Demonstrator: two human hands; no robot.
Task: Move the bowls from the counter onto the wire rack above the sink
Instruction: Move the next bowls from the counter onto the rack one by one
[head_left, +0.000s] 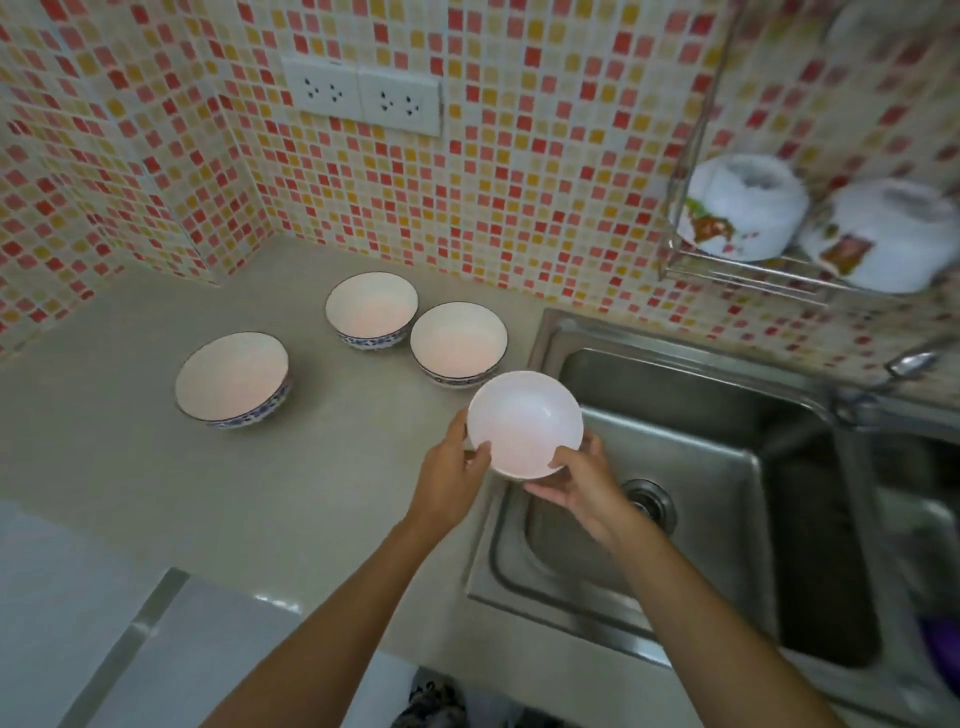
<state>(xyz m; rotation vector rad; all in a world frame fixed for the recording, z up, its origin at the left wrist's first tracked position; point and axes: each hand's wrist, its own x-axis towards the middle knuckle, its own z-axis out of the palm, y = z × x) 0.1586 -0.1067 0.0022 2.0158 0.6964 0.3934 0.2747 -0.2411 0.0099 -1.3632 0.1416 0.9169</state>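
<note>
A plain white bowl (524, 422) is held in the air over the counter's edge beside the sink. My left hand (451, 480) grips its left rim with the thumb inside. My right hand (576, 483) holds its lower right side, thumb on the rim. Three white bowls with blue patterned outsides stand on the counter: one at the left (232, 378), one at the back (372, 309), one in the middle (459, 343). The wire rack (737, 273) hangs on the wall at upper right and holds two upturned white bowls (743, 208) (883, 234).
The beige counter (311, 467) runs left of the steel sink (675, 467). A tap (904, 364) sits at the sink's right rear. Wall sockets (363, 96) are set in the mosaic tile wall above the counter.
</note>
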